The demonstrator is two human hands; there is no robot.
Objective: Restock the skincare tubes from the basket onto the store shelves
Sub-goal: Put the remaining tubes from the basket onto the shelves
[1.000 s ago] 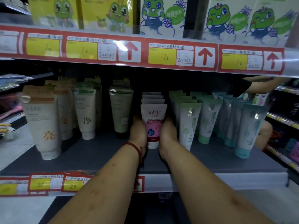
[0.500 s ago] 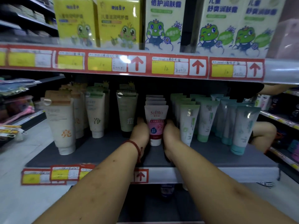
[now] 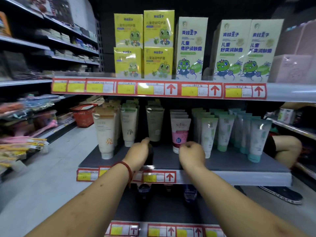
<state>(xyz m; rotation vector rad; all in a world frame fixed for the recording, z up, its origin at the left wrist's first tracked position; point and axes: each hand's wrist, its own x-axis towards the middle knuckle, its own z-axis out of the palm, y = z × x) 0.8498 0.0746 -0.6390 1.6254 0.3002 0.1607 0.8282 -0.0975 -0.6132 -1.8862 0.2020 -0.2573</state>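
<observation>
Your hands quit the placed pink tube (image 3: 179, 132): left hand (image 3: 138, 155) loose-fingered, right hand (image 3: 192, 155) curled empty. Next, reach the basket (image 3: 83, 114), centre-left.

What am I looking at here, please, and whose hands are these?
There is no machine: a person wears a camera on the head, so the one picture looks forward and down at their own arms. The left hand reaches a straight finger toward an olive tube. The right hand, loosely curled, is at the foot of the pink tube; I cannot tell whether it grips it. Rows of tubes stand on the grey shelf. A red basket sits on the floor to the left.
</observation>
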